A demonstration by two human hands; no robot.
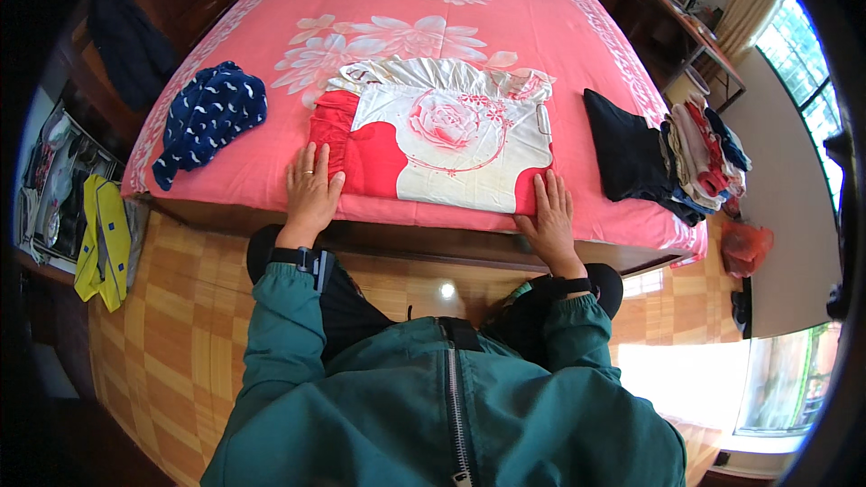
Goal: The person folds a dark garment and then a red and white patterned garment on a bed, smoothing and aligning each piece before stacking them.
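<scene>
A ruffled red and white pillowcase (pixel 460 149) with a printed rose lies flat before me on the bed, close to its front edge. Its frilled border runs along the far side, and a gathered red frill shows on the left. My left hand (pixel 313 186) rests flat at its near left corner, fingers a little apart, a ring on one finger. At the near right corner my right hand (pixel 551 216) lies palm down with fingertips on the red part. Neither hand grips anything.
A crumpled navy patterned cloth (pixel 213 118) lies left on the pink flowered bedsheet (pixel 399 7). To the right are folded black trousers (pixel 629 149) and a stack of folded clothes (pixel 707 149). A yellow garment (pixel 103 240) hangs at far left; a red plastic bag (pixel 745 247) is beyond the bed's right corner.
</scene>
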